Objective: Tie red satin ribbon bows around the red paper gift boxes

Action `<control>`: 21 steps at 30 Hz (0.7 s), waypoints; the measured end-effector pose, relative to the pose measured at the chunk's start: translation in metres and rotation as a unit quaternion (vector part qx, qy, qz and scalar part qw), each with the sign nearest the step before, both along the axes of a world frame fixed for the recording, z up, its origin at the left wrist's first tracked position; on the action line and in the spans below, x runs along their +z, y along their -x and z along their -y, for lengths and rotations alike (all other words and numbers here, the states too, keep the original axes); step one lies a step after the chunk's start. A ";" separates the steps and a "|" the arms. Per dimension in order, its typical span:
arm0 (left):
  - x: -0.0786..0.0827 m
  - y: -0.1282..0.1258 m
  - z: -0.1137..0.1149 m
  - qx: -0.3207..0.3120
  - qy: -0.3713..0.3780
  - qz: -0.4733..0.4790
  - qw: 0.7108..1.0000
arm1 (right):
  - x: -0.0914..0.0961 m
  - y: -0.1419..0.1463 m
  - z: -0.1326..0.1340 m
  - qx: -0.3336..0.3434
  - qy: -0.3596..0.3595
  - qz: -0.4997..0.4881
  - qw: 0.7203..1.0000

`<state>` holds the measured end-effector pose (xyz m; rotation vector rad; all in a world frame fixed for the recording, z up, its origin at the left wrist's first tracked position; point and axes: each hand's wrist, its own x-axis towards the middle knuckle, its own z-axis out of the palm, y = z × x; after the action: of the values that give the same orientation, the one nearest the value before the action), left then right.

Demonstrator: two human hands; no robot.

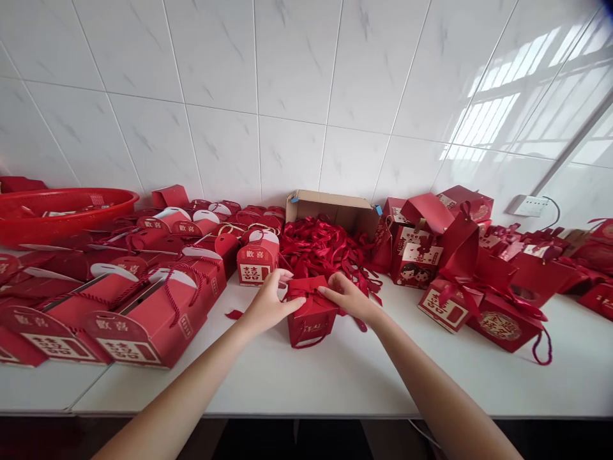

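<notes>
A small red gift box [312, 327] stands on the white table in front of me, with a cord handle hanging down its front. Across its top lies a red ribbon [309, 287], looped at the middle. My left hand [274, 301] pinches the ribbon from the left, its thumb pointing inward over the box top. From the other side my right hand [349, 298] pinches the ribbon near the knot between thumb and fingers. Behind the box, a heap of loose red ribbons [320, 246] spills out of an open cardboard box [335, 207].
Rows of red gift boxes [158, 313] fill the table's left side, with a red plastic basket [115, 199] behind them. Larger red boxes [507, 319] with bows stand at the right. A power strip [528, 206] sits by the tiled wall. The table's front edge is near me.
</notes>
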<state>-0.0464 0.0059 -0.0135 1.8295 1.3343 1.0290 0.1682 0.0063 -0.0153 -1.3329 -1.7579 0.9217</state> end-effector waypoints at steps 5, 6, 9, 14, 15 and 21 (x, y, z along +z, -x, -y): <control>0.005 0.013 -0.003 -0.052 0.100 -0.006 0.994 | -0.001 -0.007 0.011 0.060 0.111 -0.063 0.990; 0.008 0.015 -0.001 -0.073 0.120 -0.008 0.990 | 0.001 -0.009 0.014 0.068 0.121 -0.077 0.987; 0.015 0.017 0.005 -0.118 0.157 0.003 0.981 | 0.004 -0.014 0.020 0.095 0.137 -0.119 0.979; 0.020 0.015 0.008 -0.102 0.134 0.001 0.986 | 0.001 -0.020 0.020 0.128 0.158 -0.158 0.966; 0.020 0.015 0.008 -0.093 0.128 -0.011 0.987 | 0.000 -0.022 0.020 0.132 0.162 -0.161 0.965; 0.022 0.024 0.007 -0.128 0.146 -0.026 0.981 | -0.008 -0.035 0.025 0.144 0.211 -0.174 0.951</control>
<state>-0.0703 -0.0010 0.0086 1.7548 1.1706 0.6185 0.2033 -0.0184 -0.0235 -1.0858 -1.5493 1.6630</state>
